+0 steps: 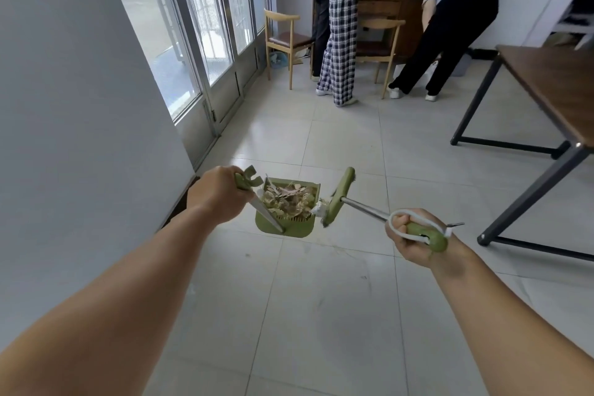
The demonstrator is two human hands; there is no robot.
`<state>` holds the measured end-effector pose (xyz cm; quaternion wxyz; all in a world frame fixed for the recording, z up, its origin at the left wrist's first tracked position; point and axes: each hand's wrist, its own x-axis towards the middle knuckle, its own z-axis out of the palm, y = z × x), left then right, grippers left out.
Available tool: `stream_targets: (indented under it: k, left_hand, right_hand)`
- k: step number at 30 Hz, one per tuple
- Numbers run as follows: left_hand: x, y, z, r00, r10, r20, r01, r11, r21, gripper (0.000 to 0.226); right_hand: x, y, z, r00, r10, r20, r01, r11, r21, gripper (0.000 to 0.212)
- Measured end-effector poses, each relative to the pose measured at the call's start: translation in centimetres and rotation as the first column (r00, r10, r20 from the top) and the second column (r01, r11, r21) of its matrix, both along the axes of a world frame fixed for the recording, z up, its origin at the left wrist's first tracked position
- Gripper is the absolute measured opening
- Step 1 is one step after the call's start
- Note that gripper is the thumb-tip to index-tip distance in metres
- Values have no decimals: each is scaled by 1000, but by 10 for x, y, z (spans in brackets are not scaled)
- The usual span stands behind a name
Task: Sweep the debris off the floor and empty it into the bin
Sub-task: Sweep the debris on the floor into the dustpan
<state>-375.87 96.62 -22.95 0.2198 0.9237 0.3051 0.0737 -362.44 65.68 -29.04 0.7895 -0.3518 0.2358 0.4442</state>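
A green dustpan (291, 229) hangs above the tiled floor, filled with dry leaves and paper scraps (287, 199). My left hand (221, 194) grips the green top of its metal handle. My right hand (414, 239) grips the green end of a broom handle (366, 207), a white cord looped over the fingers. The green broom head (337, 196) sits beside the dustpan's right edge, with a white scrap caught at its lower end. No bin can be made out for certain.
A grey wall runs along the left, then glass sliding doors (205, 26). Two people stand and bend by a wooden desk (385, 10) with chairs at the back. A dark table on black legs (546, 90) stands at the right.
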Motion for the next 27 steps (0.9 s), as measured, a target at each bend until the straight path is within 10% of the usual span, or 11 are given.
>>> stream_targets:
  k: [11, 27]
  left_hand:
    - [64, 4, -4, 999, 23, -43, -20, 998, 51, 13]
    - [104, 42, -16, 999, -13, -38, 11, 999, -51, 11]
  right_hand:
    - [66, -15, 13, 956, 292, 16, -290, 942, 169, 56]
    - [67, 55, 81, 923, 379, 67, -346, 894, -286, 34]
